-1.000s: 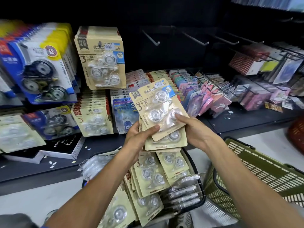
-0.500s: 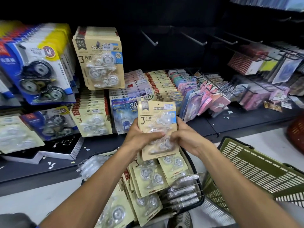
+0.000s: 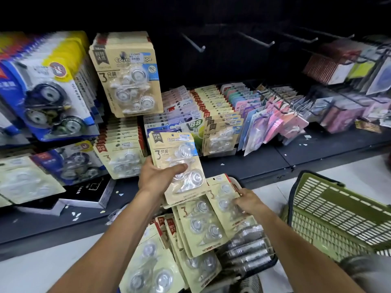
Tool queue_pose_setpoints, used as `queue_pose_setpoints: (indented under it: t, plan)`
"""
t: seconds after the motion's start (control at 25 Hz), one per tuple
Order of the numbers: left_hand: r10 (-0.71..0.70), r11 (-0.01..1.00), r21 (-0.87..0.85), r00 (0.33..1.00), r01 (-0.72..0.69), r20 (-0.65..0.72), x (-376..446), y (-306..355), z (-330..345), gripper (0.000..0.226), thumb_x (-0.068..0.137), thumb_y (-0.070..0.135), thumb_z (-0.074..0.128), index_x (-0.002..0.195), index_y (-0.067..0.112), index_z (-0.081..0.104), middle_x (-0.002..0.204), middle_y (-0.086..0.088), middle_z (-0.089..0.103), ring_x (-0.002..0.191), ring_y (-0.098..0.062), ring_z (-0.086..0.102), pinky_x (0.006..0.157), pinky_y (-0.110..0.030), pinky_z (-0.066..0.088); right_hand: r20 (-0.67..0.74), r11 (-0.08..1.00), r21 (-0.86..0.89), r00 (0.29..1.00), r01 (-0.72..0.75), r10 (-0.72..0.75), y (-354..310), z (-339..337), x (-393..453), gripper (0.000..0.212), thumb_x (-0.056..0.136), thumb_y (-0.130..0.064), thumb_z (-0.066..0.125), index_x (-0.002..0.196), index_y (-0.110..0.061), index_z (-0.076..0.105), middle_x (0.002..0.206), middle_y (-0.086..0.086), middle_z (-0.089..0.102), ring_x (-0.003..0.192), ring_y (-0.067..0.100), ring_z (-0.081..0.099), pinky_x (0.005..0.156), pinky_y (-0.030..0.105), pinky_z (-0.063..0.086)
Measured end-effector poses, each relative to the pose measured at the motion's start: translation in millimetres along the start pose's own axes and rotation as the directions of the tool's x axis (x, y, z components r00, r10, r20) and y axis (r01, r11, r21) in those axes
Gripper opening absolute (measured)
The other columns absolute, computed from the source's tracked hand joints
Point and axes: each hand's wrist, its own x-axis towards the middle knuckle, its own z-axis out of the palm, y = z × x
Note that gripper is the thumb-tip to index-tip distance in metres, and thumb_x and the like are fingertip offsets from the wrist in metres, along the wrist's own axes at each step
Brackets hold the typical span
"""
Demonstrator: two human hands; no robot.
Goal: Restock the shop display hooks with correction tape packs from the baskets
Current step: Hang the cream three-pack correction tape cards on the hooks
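Gathering step: left hand (image 3: 157, 179) clasps 1 beige 3-piece correction tape pack (image 3: 177, 166); right hand (image 3: 246, 203) pinches another pack (image 3: 222, 199) at the dark basket's rim (image 3: 273, 258). Next: lift, then hang.

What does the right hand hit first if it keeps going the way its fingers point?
Probably nothing new: the right hand already has its fingers on a tan correction tape pack in the dark basket. Further on lies the pack stack held by the left hand, though depth is unclear.

left hand (image 3: 156, 178) gripping pack (image 3: 179, 166), right hand (image 3: 248, 203) seemingly grasping basket pack (image 3: 224, 199)
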Motion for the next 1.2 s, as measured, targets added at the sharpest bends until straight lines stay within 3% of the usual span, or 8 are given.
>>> queue_pose_setpoints:
  t: [0.16, 0.36, 0.52, 0.64, 0.8, 0.92, 1.04, 1.2]
  plan:
    - [0.004, 1.0, -0.002, 1.0, -0.004, -0.001, 1, -3, -9, 0.063, 0.067, 0.015, 0.094, 0.121, 0.021, 0.062, 0.104, 0.008, 0.075, 0.091, -0.01, 0.071, 0.074, -0.024, 0.054, 0.132, 0.993, 0.095, 0.99, -0.071, 0.058, 2, 4, 0, 0.055, 0.068, -0.043, 0.09, 0.107, -0.017, 0.062, 0.1, 0.007, 0.076, 0.086, 0.02, 0.072, 0.075, 0.034, 0.06]
    - [-0.014, 1.0, -0.015, 1.0, 0.014, -0.017, 4, -6, -11, 0.063, 0.065, 0.012, 0.095, 0.119, 0.021, 0.064, 0.102, 0.008, 0.077, 0.092, -0.012, 0.074, 0.082, -0.03, 0.057, 0.007, 0.987, 0.158, 1.0, -0.013, 0.012, -9, 0, 0, 0.077, 0.032, -0.059, 0.098, 0.088, -0.015, 0.067, 0.089, 0.003, 0.076, 0.084, 0.022, 0.073, 0.08, 0.036, 0.059]
    - [-0.029, 0.999, -0.037, 0.999, 0.028, -0.03, 7, -3, -11, 0.061, 0.066, 0.012, 0.095, 0.117, 0.021, 0.064, 0.102, 0.007, 0.077, 0.093, -0.015, 0.074, 0.087, -0.034, 0.058, 0.031, 0.944, 0.326, 0.997, 0.05, -0.064, -35, -12, -21, 0.047, 0.071, -0.014, 0.09, 0.094, -0.011, 0.049, 0.085, 0.007, 0.069, 0.063, 0.016, 0.064, 0.045, 0.02, 0.047]
    - [-0.039, 0.997, -0.067, 0.998, 0.036, -0.053, 6, 6, -13, 0.058, 0.067, 0.012, 0.094, 0.116, 0.02, 0.064, 0.102, 0.006, 0.076, 0.091, -0.015, 0.073, 0.08, -0.03, 0.056, -0.062, 0.886, 0.44, 0.989, 0.148, -0.134, -54, -42, -35, 0.044, 0.073, -0.006, 0.086, 0.104, -0.006, 0.055, 0.096, 0.015, 0.072, 0.066, 0.021, 0.066, 0.051, 0.026, 0.051]
    - [-0.047, 0.991, -0.129, 0.999, 0.044, -0.017, 0, 18, -15, 0.051, 0.07, 0.013, 0.092, 0.113, 0.019, 0.064, 0.103, 0.004, 0.075, 0.087, -0.011, 0.07, 0.071, -0.025, 0.053, -0.072, 0.626, 0.754, 0.972, 0.199, -0.223, -89, -89, -66, 0.043, 0.078, -0.011, 0.078, 0.118, -0.002, 0.065, 0.105, 0.017, 0.074, 0.094, 0.036, 0.071, 0.081, 0.046, 0.058]
    - [-0.054, 0.988, -0.137, 0.99, 0.072, 0.127, -14, 34, -10, 0.053, 0.068, 0.032, 0.091, 0.11, 0.023, 0.062, 0.1, 0.008, 0.071, 0.089, -0.008, 0.065, 0.081, -0.026, 0.052, 0.046, 0.533, 0.834, 0.945, 0.143, -0.325, -109, -71, -95, 0.039, 0.077, -0.015, 0.077, 0.115, -0.008, 0.068, 0.107, 0.016, 0.075, 0.095, 0.035, 0.073, 0.074, 0.049, 0.061]
    - [-0.096, 0.981, -0.139, 0.958, 0.138, 0.27, -27, 47, -5, 0.064, 0.053, 0.041, 0.086, 0.11, 0.023, 0.065, 0.099, 0.0, 0.077, 0.089, -0.016, 0.072, 0.078, -0.035, 0.056, -0.051, 0.448, 0.869, 0.939, 0.21, -0.341, -122, -47, -111, 0.018, 0.085, -0.012, 0.074, 0.103, -0.009, 0.069, 0.098, 0.015, 0.077, 0.078, 0.027, 0.075, 0.067, 0.046, 0.062]
    - [-0.149, 0.973, -0.111, 0.919, 0.202, 0.365, -30, 58, -13, 0.069, 0.06, 0.028, 0.089, 0.123, 0.016, 0.063, 0.097, -0.006, 0.08, 0.083, -0.021, 0.077, 0.069, -0.037, 0.062, -0.139, 0.364, 0.891, 0.926, 0.271, -0.35, -139, -33, -120, 0.047, 0.083, -0.014, 0.078, 0.123, -0.002, 0.056, 0.111, 0.022, 0.073, 0.094, 0.036, 0.073, 0.081, 0.056, 0.059]
